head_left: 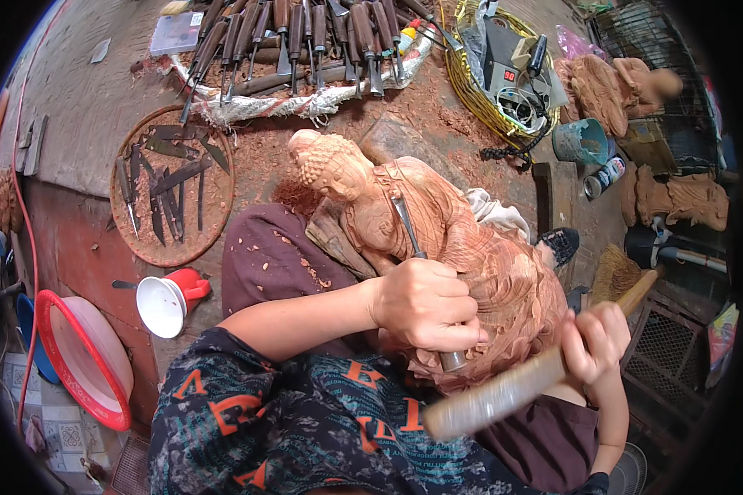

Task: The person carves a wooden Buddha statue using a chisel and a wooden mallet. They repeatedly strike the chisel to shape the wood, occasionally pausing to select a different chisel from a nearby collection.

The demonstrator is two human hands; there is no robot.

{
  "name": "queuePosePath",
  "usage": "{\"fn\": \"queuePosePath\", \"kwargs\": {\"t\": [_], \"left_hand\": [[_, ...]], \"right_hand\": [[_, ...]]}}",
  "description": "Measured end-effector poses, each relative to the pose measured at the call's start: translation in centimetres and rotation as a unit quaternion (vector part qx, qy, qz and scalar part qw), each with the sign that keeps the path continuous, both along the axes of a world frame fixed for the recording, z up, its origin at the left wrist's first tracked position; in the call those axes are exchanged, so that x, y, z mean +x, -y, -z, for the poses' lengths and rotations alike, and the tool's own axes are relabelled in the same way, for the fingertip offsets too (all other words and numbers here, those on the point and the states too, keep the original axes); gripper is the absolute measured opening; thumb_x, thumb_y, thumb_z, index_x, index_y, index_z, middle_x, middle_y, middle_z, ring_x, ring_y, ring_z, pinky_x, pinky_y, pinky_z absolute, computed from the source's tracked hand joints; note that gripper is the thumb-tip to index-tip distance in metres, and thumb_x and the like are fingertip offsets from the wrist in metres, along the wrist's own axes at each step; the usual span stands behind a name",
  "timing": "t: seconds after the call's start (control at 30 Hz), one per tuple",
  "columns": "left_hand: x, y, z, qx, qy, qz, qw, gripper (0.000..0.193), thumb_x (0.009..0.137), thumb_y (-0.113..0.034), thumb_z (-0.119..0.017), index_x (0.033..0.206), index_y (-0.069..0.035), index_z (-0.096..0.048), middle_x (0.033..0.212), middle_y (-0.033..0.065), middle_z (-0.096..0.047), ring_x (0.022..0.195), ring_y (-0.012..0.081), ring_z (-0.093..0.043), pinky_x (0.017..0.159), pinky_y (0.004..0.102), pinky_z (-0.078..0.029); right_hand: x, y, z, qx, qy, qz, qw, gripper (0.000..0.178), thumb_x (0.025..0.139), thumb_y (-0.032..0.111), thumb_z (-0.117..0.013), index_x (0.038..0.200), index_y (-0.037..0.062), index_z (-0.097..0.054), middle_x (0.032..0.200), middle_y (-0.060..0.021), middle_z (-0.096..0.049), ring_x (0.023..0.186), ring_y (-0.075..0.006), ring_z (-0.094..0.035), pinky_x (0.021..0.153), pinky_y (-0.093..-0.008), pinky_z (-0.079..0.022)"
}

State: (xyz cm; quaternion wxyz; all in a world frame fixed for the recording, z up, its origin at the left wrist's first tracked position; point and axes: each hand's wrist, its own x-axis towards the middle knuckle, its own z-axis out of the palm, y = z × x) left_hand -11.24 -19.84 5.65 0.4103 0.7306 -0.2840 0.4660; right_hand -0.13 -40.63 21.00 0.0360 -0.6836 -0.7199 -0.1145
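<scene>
Counted 2 hands (428, 307), 1 mallet (497, 396), 1 held chisel (404, 218), 1 large carving (479, 272), at least 2 other carvings (677, 198), 1 round tray (169, 261), at least 8 loose blades (182, 176), over 12 wooden-handled tools (295, 29) (piled, exact number obscured), 2 basins (95, 355), 1 red-and-white cup (161, 307), 1 teal pot (578, 142), 1 can (604, 177).

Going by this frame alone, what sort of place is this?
Most likely a woodcarving workshop: there's a reddish-brown carved wooden figure in front of the person, a pile of steel chisels with dark wooden handles, and small reddish wood shavings scattered around.
</scene>
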Motion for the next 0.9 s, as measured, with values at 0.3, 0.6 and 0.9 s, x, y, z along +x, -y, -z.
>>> {"fn": "queuePosePath", "kwargs": {"t": [0.3,0.6,0.9], "left_hand": [[-0.3,-0.6,-0.3,-0.002,-0.008,-0.003,1.0,0.025,0.077,-0.021,-0.071,0.064,-0.015,-0.051,0.061,-0.0042,-0.044,0.052,0.0108,-0.047,0.043,0.0265,-0.035],[-2.0,1.1,-2.4,-0.021,0.011,-0.028,0.999,0.039,0.078,-0.016,-0.074,0.059,-0.012,-0.04,0.053,-0.0055,-0.032,0.045,0.0082,-0.038,0.041,0.0229,-0.027],[-1.9,2.0,-0.9,-0.015,-0.008,0.012,1.0,0.037,0.078,-0.016,-0.072,0.059,-0.011,-0.041,0.057,-0.0037,-0.037,0.048,0.0105,-0.043,0.042,0.0246,-0.032]], "right_hand": [[0.1,0.3,0.4,0.018,-0.042,0.002,0.999,0.041,0.067,-0.008,-0.068,0.101,0.0109,-0.054,0.071,-0.0035,-0.05,0.056,-0.0184,-0.048,0.047,-0.031,-0.039],[0.3,1.3,1.0,-0.011,-0.053,0.044,0.998,0.038,0.067,-0.004,-0.071,0.1,0.0074,-0.055,0.076,-0.0064,-0.055,0.058,-0.0206,-0.052,0.048,-0.0326,-0.04],[0.1,0.3,0.7,0.011,-0.069,-0.014,0.997,0.042,0.069,-0.013,-0.067,0.101,0.0114,-0.053,0.071,-0.0037,-0.05,0.054,-0.0187,-0.048,0.047,-0.0326,-0.039]]}}
